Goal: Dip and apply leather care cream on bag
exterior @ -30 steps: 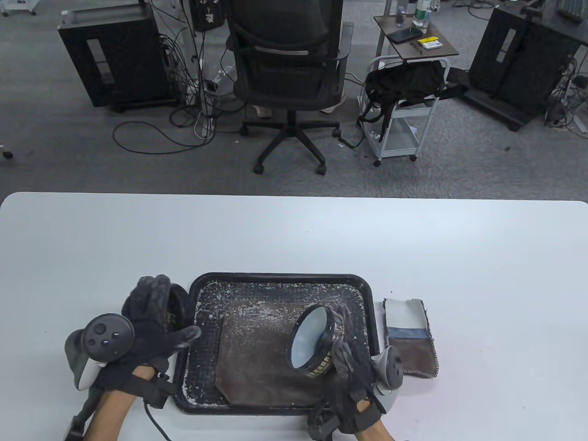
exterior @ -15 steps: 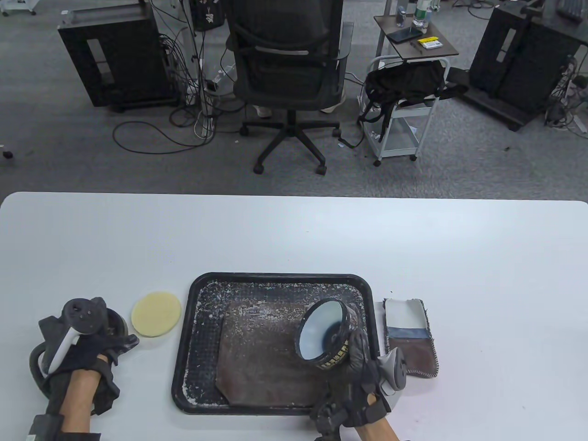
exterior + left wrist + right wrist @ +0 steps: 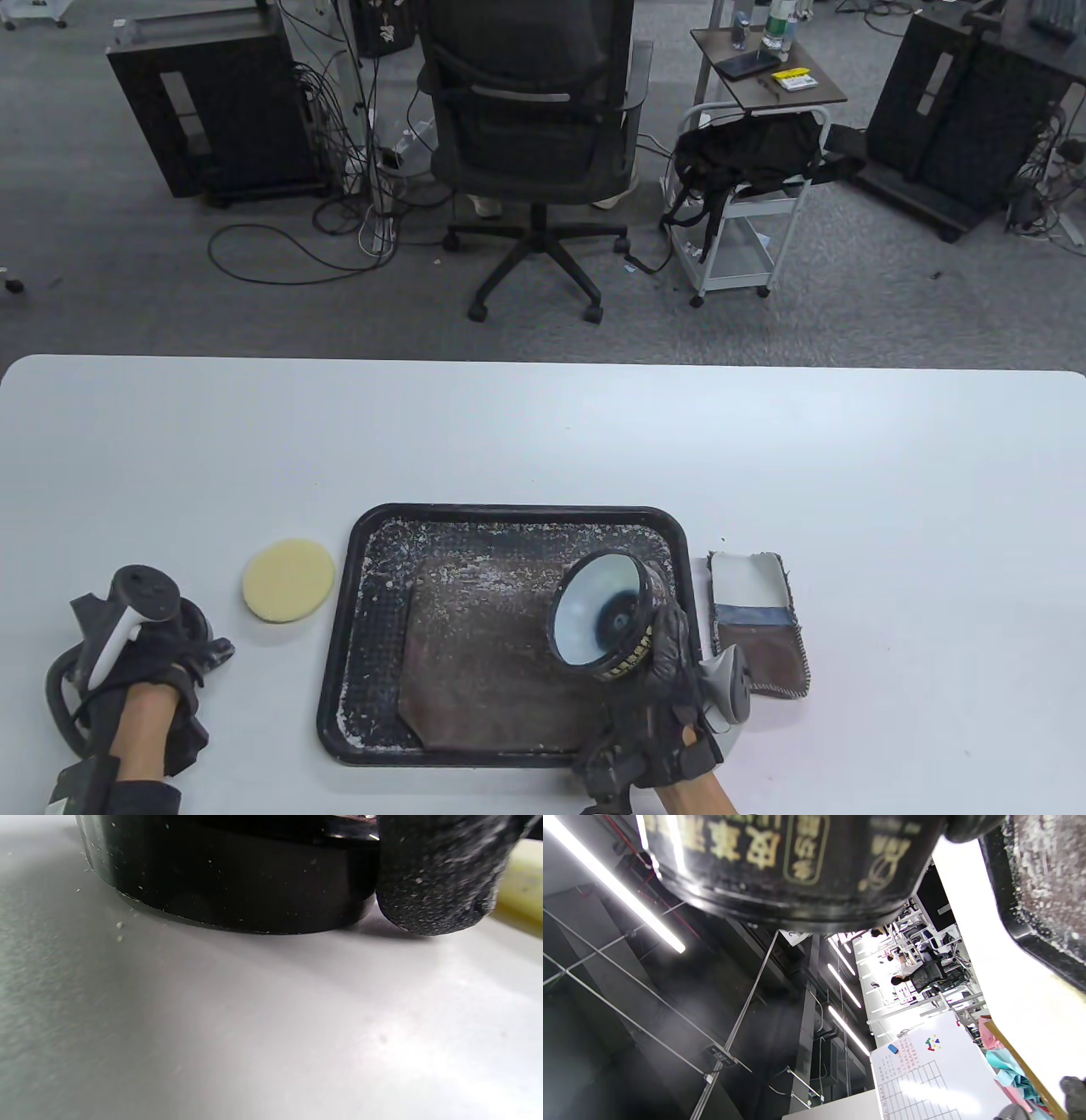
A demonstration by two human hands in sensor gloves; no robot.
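Observation:
My right hand [image 3: 672, 658] grips a black cream jar [image 3: 604, 622] with gold lettering and holds it tilted over the tray, its pale inside facing left; in the right wrist view the jar [image 3: 780, 857] fills the top. A brown leather bag [image 3: 488, 671] lies flat in the black tray [image 3: 361, 594]. A round yellow sponge pad [image 3: 288, 580] lies left of the tray. At the table's near left my left hand [image 3: 188, 638] curls over the black jar lid [image 3: 197, 618]. In the left wrist view the lid [image 3: 229, 878] sits flat on the table with a gloved fingertip [image 3: 441, 878] against its side.
A folded grey, blue and brown cloth [image 3: 757, 624] lies just right of the tray. White flecks cover the tray floor. Beyond the table's far edge stand an office chair [image 3: 530, 144], a small trolley [image 3: 747, 195] and cabinets.
My left hand carried the lid from beside the tray to the near left and lowered it to the table, uncovering the sponge pad. The right hand shifted the tilted jar slightly right.

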